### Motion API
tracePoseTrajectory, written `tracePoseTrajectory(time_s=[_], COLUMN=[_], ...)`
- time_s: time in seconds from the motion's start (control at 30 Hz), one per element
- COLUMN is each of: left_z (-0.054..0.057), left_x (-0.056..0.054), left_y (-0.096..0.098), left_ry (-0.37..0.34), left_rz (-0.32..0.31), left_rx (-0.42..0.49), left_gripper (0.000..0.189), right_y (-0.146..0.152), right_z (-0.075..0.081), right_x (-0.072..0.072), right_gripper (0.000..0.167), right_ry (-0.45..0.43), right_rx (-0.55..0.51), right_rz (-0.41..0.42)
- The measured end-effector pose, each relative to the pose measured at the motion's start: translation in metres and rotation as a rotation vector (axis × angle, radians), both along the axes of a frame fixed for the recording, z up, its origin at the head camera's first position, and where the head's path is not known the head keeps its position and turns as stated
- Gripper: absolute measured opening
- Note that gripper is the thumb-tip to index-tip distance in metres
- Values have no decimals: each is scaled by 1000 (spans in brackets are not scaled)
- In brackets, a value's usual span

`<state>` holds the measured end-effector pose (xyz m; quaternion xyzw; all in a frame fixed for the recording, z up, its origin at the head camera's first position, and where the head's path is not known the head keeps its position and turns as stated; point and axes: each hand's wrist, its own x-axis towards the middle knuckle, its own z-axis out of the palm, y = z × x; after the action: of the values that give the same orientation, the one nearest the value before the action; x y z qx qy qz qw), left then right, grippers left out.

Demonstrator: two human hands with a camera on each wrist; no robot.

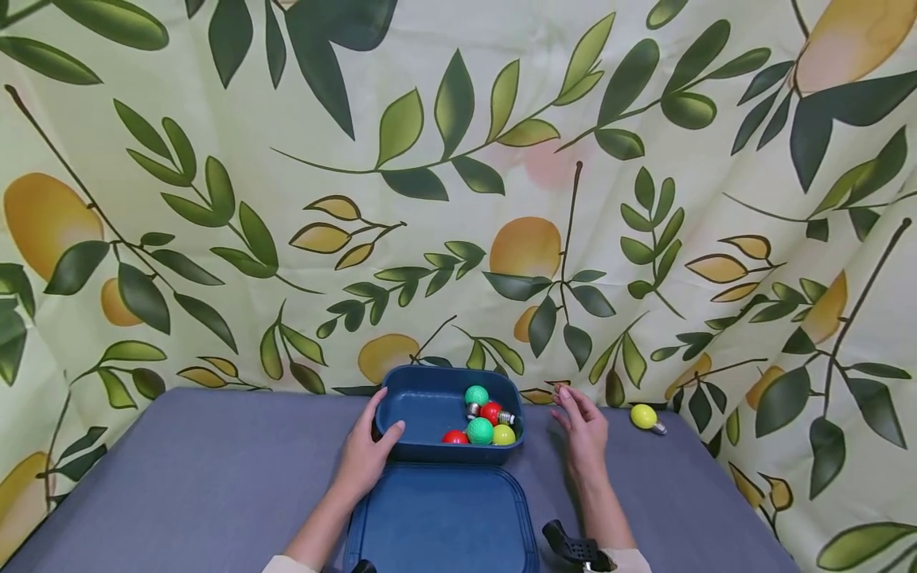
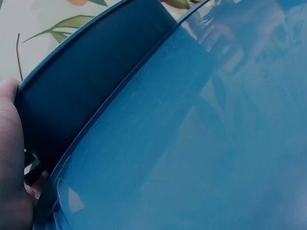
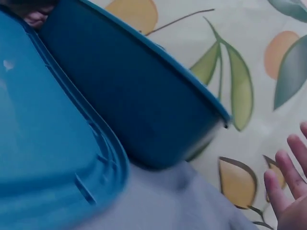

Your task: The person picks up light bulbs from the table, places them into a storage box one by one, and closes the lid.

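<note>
A blue plastic box (image 1: 423, 454) stands near the cloth backdrop, holding several toy light bulbs at its right end: green bulbs (image 1: 476, 395), red bulbs (image 1: 490, 411) and a yellow bulb (image 1: 504, 435). My left hand (image 1: 364, 454) grips the box at its left end, thumb by the front corner; the left wrist view shows only part of that hand (image 2: 12, 158). Just right of the box and apart from it, my right hand (image 1: 586, 434) is raised, its fingers (image 3: 290, 175) extended and spread in the right wrist view. Another yellow bulb (image 1: 643, 415) lies farther right on the table.
In front of the box lies its blue lid (image 1: 444, 517), flat on the grey-covered table (image 1: 215, 477) between my forearms. A leaf-and-fruit patterned cloth (image 1: 444, 215) hangs close behind the box and along the right side.
</note>
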<state>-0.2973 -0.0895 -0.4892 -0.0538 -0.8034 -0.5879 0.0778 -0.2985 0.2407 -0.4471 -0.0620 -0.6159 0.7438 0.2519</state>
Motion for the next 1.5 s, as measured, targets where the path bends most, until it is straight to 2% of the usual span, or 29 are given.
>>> tracePoseTrajectory(time_s=[0.1,0.27,0.37,0.6,0.8,1.03,1.5], left_z=[-1,-2,-1,-1,1,2,2], left_x=[0,-1,-2,-2,-2,-1,0], left_y=[-1,0,0,-2,-2,0,0], left_ry=[-7,-3,3,-3,-3,-6,-10], left_rz=[7,3,3,10,6,8,13], left_rx=[-1,1,6,-5,-12,-11,-14], left_gripper=[66,66,66,66,66,66,66], right_y=[11,39,56,88,109,128,141], right_z=[2,2,2,3,3,0,6], right_x=[8,23,30,36,32,26,12], right_gripper=[40,44,46,57,71,75,68], right_ry=[-52,-154,-209,-306,-365,-425,-396], right_rx=[97,384,520,727,809,881,1062], right_rz=[-61,-179,-233,-287,-278,-223,-218])
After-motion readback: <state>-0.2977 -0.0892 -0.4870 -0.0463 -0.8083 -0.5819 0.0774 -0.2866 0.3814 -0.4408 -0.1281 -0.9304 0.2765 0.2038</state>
